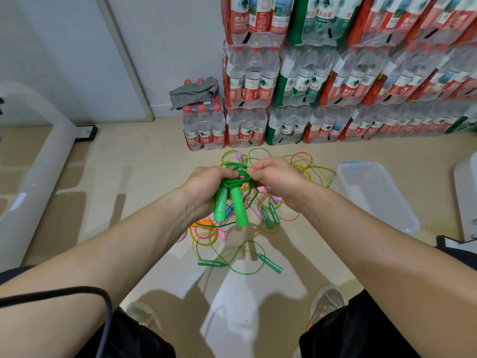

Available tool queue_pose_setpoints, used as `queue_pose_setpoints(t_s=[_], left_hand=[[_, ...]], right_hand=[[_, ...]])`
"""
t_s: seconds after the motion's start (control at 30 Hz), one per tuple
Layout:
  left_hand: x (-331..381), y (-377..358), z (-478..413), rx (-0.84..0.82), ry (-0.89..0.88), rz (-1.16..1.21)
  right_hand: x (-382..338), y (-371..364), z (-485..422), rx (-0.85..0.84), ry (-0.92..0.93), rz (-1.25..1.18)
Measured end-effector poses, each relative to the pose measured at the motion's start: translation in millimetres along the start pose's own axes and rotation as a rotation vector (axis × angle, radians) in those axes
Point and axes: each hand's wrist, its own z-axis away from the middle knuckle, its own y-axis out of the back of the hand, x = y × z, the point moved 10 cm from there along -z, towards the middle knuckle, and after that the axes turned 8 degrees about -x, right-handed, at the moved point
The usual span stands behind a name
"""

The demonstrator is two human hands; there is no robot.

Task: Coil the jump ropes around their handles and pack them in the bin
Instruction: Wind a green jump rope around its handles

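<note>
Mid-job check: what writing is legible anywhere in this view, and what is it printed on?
"农夫山泉": red labels on the stacked water bottle packs.
"农夫山泉": green labels on neighbouring packs.
Smaller print on those labels: too small or blurred to read.
No text visible on the green handles, green rope or bin.

— How many handles are you seeing?
— I'm counting two bright green handles, with one green rope looping over them, and four darker green handles lying on the floor.
— And bins?
— One clear bin is sitting on the right. One grey cloth is lying far off, and two shoes are showing near.
</note>
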Motion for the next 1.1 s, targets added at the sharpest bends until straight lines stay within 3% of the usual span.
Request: queue_pose_setpoints(t_s=[0.23,0.33,0.6,0.8,0.97,1.1], left_hand=[[-1.7,-16.4,1.5,-0.188,0.006,0.093],[0.1,-22.3,3.5,-0.25,-0.004,0.157],[14.6,-14.7,1.2,-0.23,-0.126,0.227],[20.1,-7.0,-1.6,-0.205,-0.166,0.188],[20.5,-16.0,3.4,-0.24,-0.18,0.093],[26.3,-19.7,4.7,-0.205,-0.275,-0.189]], right_hand=[[12.7,-6.9,5.2,-0.114,-0.142,-0.279],[11.8,-10.6,3.7,-0.135,-0.102,-0.311],[-39.1,-8.8,23.1,0.174,0.476,0.119],[-36.5,-14.3,18.9,0.137,0.434,0.073],[-35.6,-5.8,12.2,0.172,0.399,0.286],[-33.1,-6.5,11.4,0.168,0.377,0.337]])
